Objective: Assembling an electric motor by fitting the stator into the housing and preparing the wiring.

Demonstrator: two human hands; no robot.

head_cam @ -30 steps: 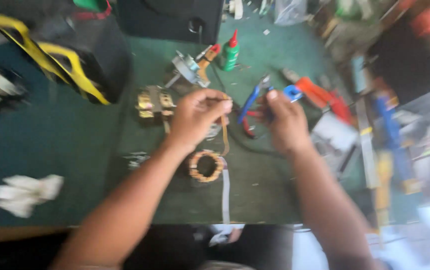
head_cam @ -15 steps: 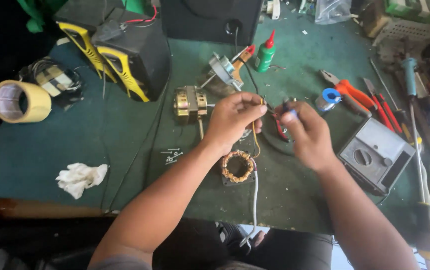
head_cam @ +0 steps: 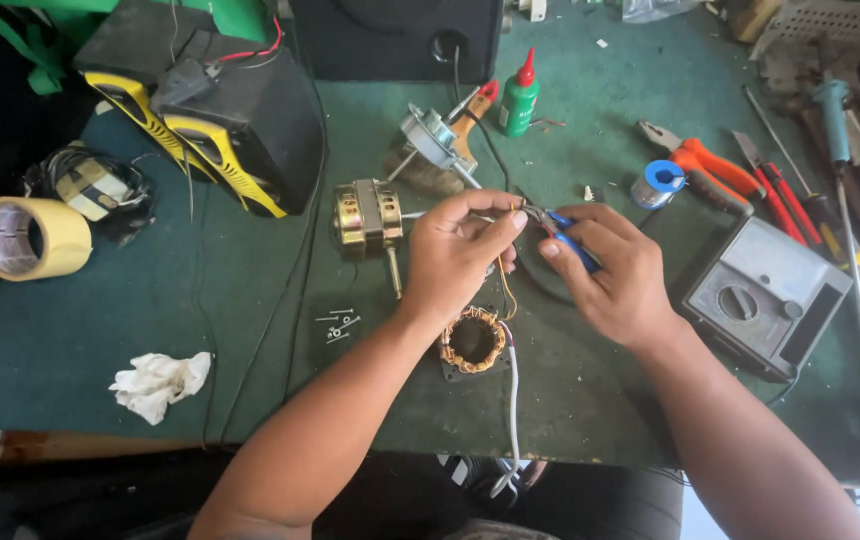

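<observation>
Left hand pinches thin wire taut; right hand clamps blue-handled pliers on wire tip. Hands close together above stator coil, which lies at 6 o'clock on green table. Rotor at 9 o'clock, multimeter at 3 o'clock.

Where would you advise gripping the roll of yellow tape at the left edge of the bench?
Probably from above, pinching the roll of yellow tape across its wall: it lies tilted with its open core facing the near-left, and its top edge is bare.
</observation>
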